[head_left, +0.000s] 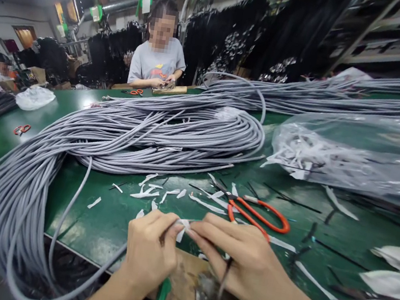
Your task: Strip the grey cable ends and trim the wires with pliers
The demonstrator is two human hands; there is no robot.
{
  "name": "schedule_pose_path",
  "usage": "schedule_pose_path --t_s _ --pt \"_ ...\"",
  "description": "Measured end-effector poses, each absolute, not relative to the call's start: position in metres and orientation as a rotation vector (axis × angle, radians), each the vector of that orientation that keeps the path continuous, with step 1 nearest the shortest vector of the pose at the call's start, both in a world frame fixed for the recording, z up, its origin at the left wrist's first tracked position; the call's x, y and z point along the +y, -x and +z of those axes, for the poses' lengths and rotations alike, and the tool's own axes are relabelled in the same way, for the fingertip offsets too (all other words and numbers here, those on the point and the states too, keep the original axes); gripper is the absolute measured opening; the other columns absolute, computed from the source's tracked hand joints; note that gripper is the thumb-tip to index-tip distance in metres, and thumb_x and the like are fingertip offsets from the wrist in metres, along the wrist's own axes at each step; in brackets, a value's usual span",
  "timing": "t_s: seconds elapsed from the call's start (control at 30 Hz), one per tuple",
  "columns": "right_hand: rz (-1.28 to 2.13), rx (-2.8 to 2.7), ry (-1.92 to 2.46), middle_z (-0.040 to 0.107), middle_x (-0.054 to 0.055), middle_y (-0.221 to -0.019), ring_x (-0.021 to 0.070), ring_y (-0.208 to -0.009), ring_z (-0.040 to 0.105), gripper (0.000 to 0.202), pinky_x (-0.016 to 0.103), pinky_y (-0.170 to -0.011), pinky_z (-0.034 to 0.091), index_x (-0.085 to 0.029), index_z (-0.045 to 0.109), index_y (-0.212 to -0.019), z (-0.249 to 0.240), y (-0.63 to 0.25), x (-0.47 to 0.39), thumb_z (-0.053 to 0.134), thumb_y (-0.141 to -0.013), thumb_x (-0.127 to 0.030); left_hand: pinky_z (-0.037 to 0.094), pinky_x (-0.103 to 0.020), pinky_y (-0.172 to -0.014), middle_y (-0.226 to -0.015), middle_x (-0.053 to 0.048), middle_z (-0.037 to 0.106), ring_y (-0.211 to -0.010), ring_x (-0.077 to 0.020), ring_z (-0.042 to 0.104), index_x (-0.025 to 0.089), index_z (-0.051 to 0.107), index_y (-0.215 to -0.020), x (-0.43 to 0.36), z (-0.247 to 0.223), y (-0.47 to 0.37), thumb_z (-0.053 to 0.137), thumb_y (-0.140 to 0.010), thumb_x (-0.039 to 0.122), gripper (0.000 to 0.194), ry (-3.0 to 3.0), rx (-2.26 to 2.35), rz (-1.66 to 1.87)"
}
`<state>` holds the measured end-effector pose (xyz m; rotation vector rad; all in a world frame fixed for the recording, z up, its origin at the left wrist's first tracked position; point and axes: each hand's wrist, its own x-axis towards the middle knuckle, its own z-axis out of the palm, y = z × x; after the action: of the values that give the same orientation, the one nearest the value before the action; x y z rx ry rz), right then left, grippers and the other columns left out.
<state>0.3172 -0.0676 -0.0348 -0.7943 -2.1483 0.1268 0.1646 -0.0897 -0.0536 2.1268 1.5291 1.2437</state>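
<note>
1. The left hand (pixel 150 252) sits low in the centre of the frame, fingers pinched narrow on the end of a grey cable (pixel 77 202) and the white strip (pixel 183 227) wrapped at that end.
2. The right hand (pixel 243 263) meets it from the right, thumb and forefinger closed on the same white strip, so both hands touch at the cable end.
3. A thin dark piece hangs below the right hand; what it is cannot be told.
4. From the left hand the cable runs down to the lower left, loops off the table (pixel 100 225) edge and rises toward the bundle (pixel 150 133) of grey cables in the middle of the frame.
5. Below the hands lies a wooden board (pixel 183 286) at the near table edge, with a green handle (pixel 162 298) at its left.
6. Orange scissors (pixel 259 215) lie just above the right hand, among white scraps (pixel 149 192) scattered on the green top.
7. At right centre, a clear bag (pixel 356 152) holds more white scraps.
8. More grey cables (pixel 341 98) stretch across the upper right.
9. In the upper centre a person (pixel 157 62) in a grey shirt works at the far side of the table, hands on a board.
10. At the left edge lie red scissors (pixel 21 129) and a white bag (pixel 35 97).
</note>
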Motion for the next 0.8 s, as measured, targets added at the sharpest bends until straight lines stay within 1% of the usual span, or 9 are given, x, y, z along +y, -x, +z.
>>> schedule_pose_path --t_s 0.07,0.13,0.27,0.37,0.43,0.5,0.57,0.67,0.8 --pt "0.134 -2.152 0.856 0.051 0.000 -0.051 0.0106 -0.043 0.044 0.036 0.023 -0.041 0.032 -0.017 0.060 -0.062 -0.034 -0.320 -0.064 0.039 -0.091 -0.019 0.043 -0.023 -0.055 -0.065 -0.006 0.064 -0.058 -0.0150 0.057 0.016 0.069 -0.080 -0.090 -0.056 -0.164 0.045 -0.085 0.014 0.025 -2.281 1.449 1.165" --pt "0.306 -2.115 0.926 0.052 0.000 -0.051 0.0107 -0.045 0.045 0.036 0.022 -0.043 0.035 -0.017 0.057 -0.060 -0.032 -0.323 -0.057 0.041 -0.091 -0.025 0.043 -0.023 -0.054 -0.064 -0.006 0.064 -0.058 -0.0151 0.057 0.015 0.069 -0.081 -0.090 -0.056 -0.162 0.045 -0.086 0.016 0.025 -2.326 1.293 1.149" --pt "0.731 -2.113 0.898 0.050 0.000 -0.050 0.0112 -0.047 0.045 0.046 0.022 -0.044 0.036 -0.018 0.052 -0.055 -0.024 -0.326 -0.048 0.042 -0.090 -0.045 0.041 -0.022 -0.051 -0.062 -0.006 0.062 -0.055 -0.0136 0.053 0.012 0.070 -0.082 -0.089 -0.050 -0.158 0.048 -0.085 0.022 0.024 -2.009 1.160 1.238" --pt "0.881 -2.156 0.818 0.042 -0.003 -0.047 0.0104 -0.044 0.040 0.053 0.022 -0.042 0.031 -0.018 0.048 -0.052 -0.021 -0.323 -0.051 0.040 -0.089 -0.055 0.039 -0.021 -0.048 -0.060 -0.004 0.059 -0.052 -0.0125 0.050 0.011 0.070 -0.081 -0.089 -0.048 -0.157 0.047 -0.086 0.027 0.028 -1.723 1.163 1.247" --pt "0.871 -2.096 0.855 0.042 -0.003 -0.050 0.0089 -0.041 0.034 0.051 0.022 -0.038 0.027 -0.018 0.052 -0.058 -0.021 -0.321 -0.055 0.042 -0.086 -0.059 0.038 -0.020 -0.047 -0.056 -0.003 0.056 -0.050 -0.0114 0.047 0.010 0.069 -0.079 -0.089 -0.047 -0.157 0.046 -0.087 0.031 0.033 -1.624 1.124 1.228" --pt "0.798 -2.037 0.909 0.052 -0.001 -0.061 0.0074 -0.039 0.030 0.048 0.021 -0.035 0.025 -0.017 0.058 -0.077 -0.024 -0.319 -0.058 0.047 -0.081 -0.063 0.035 -0.020 -0.045 -0.052 -0.001 0.052 -0.047 -0.0103 0.044 0.010 0.070 -0.074 -0.089 -0.047 -0.157 0.044 -0.088 0.035 0.038 -1.603 1.083 1.180" --pt "0.687 -2.076 0.885 0.060 0.002 -0.069 0.0077 -0.039 0.035 0.046 0.022 -0.036 0.029 -0.017 0.060 -0.090 -0.029 -0.317 -0.058 0.048 -0.082 -0.061 0.033 -0.020 -0.043 -0.050 -0.001 0.051 -0.045 -0.0099 0.043 0.010 0.069 -0.072 -0.089 -0.047 -0.158 0.043 -0.088 0.034 0.039 -1.622 1.084 1.139" --pt "0.451 -2.156 0.780 0.056 0.001 -0.055 0.0101 -0.043 0.045 0.041 0.022 -0.042 0.033 -0.017 0.060 -0.072 -0.037 -0.314 -0.058 0.037 -0.095 -0.042 0.036 -0.021 -0.046 -0.055 -0.003 0.059 -0.048 -0.0120 0.049 0.012 0.070 -0.074 -0.090 -0.048 -0.159 0.045 -0.086 0.026 0.031 -1.756 1.232 1.182" --pt "0.391 -2.128 0.778 0.046 -0.003 -0.047 0.0082 -0.039 0.039 0.044 0.021 -0.041 0.029 -0.017 0.052 -0.058 -0.042 -0.309 -0.062 0.034 -0.096 -0.031 0.043 -0.023 -0.053 -0.061 -0.005 0.065 -0.054 -0.0146 0.056 0.015 0.070 -0.075 -0.090 -0.049 -0.163 0.047 -0.083 0.016 0.025 -1.965 1.437 1.288"
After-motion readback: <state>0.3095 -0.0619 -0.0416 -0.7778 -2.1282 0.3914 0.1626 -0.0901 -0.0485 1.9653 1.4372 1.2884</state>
